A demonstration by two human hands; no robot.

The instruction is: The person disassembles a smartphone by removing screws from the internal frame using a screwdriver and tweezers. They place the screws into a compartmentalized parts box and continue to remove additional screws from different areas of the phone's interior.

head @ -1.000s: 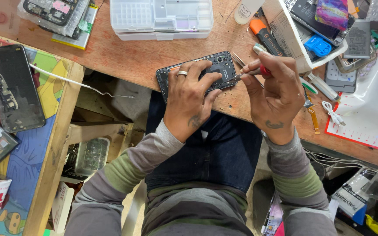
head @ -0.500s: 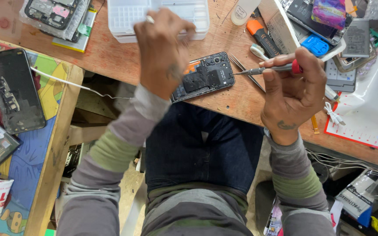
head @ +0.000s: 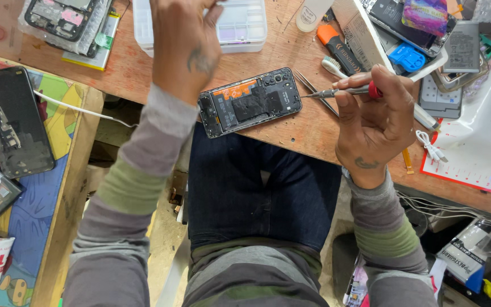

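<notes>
Lifted off the phone a second ago, the left hand (head: 187,48) now hovers loosely curled, gripping nothing visible, over the clear plastic compartment box (head: 240,25). Just below it, the opened black smartphone with exposed orange-and-black internals (head: 249,102) lies flat on the wooden tabletop (head: 143,68). The right hand (head: 373,122) pinches a slim red-collared metal screwdriver (head: 342,91), tip just right of the phone.

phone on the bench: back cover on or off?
Off. The phone lies flat with its orange-tabbed battery area and black inner parts exposed; no back panel covers it.
</notes>
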